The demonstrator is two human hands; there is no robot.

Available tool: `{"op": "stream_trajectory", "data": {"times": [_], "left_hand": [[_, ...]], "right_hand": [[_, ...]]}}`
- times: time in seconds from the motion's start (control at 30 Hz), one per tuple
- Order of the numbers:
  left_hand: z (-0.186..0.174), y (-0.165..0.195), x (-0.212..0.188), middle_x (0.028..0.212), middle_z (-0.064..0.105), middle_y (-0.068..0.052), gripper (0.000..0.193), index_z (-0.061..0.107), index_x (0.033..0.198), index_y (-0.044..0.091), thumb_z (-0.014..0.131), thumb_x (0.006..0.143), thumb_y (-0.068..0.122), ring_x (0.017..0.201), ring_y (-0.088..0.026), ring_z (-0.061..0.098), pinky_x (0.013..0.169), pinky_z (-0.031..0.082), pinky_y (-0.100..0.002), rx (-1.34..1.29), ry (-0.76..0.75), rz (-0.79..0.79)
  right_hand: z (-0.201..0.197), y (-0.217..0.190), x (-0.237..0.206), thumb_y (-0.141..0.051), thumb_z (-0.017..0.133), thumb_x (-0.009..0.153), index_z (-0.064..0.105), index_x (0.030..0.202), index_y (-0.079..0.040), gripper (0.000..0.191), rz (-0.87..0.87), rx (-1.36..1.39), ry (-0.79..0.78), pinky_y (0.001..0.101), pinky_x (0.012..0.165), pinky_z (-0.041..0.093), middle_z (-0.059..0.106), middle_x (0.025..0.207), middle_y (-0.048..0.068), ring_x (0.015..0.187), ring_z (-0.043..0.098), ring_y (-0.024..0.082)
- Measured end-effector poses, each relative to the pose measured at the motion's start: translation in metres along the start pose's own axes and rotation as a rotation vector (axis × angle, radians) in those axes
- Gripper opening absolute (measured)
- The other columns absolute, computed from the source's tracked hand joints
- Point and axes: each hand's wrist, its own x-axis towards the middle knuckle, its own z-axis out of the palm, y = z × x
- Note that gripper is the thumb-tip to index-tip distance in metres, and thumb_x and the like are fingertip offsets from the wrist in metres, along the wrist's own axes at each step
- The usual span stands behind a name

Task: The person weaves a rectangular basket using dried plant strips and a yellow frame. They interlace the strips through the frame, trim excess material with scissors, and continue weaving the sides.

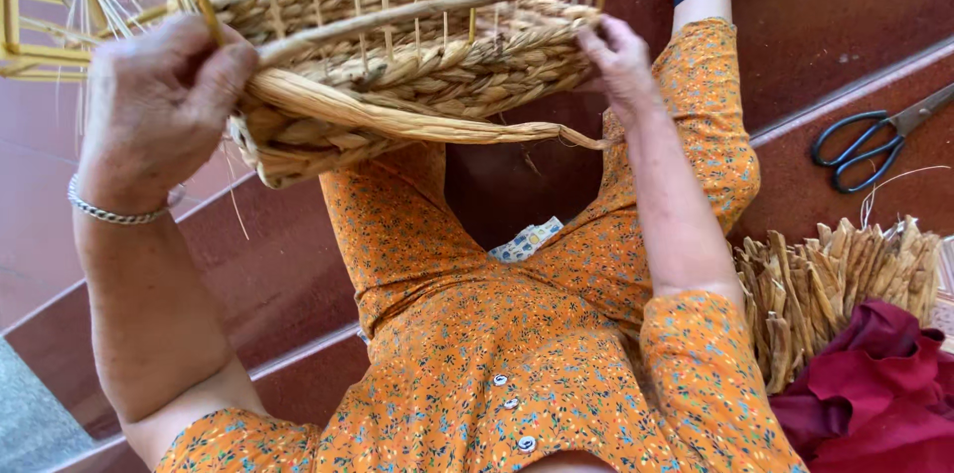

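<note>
A half-woven straw basket (407,66) is held up at twelve o'clock, above the lap. The left hand (159,105) is closed tightly around a flat straw strand (417,120) at the basket's nine o'clock edge; the right hand (621,61) is pinched on the braided rim at three o'clock. Tension should be kept even, and each pass pressed snug against the row below. Scissors (874,140) lie at three o'clock.

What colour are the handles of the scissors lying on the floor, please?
Dark blue, nearly black; the scissors show in the head view, at the right.
</note>
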Motion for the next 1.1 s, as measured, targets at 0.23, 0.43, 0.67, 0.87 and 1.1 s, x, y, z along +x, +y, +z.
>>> {"op": "stream_trajectory", "data": {"times": [0.23,0.43,0.67,0.87,1.1], "left_hand": [[0.080,-0.089,0.000,0.088,0.062,0.001,0.010,0.068,0.103,0.000,0.069,0.111,0.006,0.079,-0.006,0.055,0.067,0.048,-0.024,-0.442,0.050,-0.061],[0.167,-0.117,-0.014,0.088,0.064,0.001,0.007,0.068,0.104,0.003,0.069,0.107,0.009,0.079,-0.005,0.055,0.069,0.049,-0.022,-0.601,0.071,-0.174],[0.186,-0.124,-0.030,0.078,0.062,-0.003,0.010,0.067,0.104,0.004,0.070,0.104,0.014,0.070,-0.009,0.052,0.063,0.047,-0.028,-0.530,0.087,-0.194],[0.197,-0.126,-0.036,0.076,0.066,-0.007,0.013,0.065,0.099,0.003,0.071,0.102,0.014,0.066,-0.013,0.061,0.063,0.051,-0.030,-0.532,0.171,-0.167],[0.188,-0.125,-0.030,0.093,0.065,-0.012,0.028,0.057,0.119,0.001,0.073,0.097,0.006,0.075,-0.019,0.064,0.067,0.053,-0.035,-0.496,0.360,-0.113]], "right_hand": [[-0.062,-0.070,-0.090,-0.031,0.083,0.103,0.060,0.142,0.002,0.056,-0.358,-0.451,0.315,0.0278,0.088,0.059,0.071,0.120,0.006,0.102,0.069,0.014],[-0.079,-0.062,-0.118,-0.026,0.084,0.108,0.055,0.147,0.003,0.057,-0.348,-0.679,0.345,0.0295,0.096,0.056,0.069,0.126,0.008,0.110,0.065,0.015],[-0.087,-0.049,-0.114,-0.023,0.080,0.109,0.052,0.149,0.004,0.056,-0.385,-0.900,0.309,0.0342,0.099,0.056,0.069,0.130,0.013,0.113,0.067,0.022],[-0.067,-0.052,-0.097,-0.025,0.077,0.108,0.058,0.146,0.002,0.050,-0.299,-1.029,0.324,0.0363,0.099,0.057,0.071,0.130,0.017,0.116,0.069,0.027],[-0.034,-0.076,-0.111,-0.028,0.081,0.108,0.054,0.147,0.005,0.058,-0.212,-1.336,0.367,0.0462,0.098,0.049,0.062,0.126,0.023,0.114,0.062,0.034]]}}
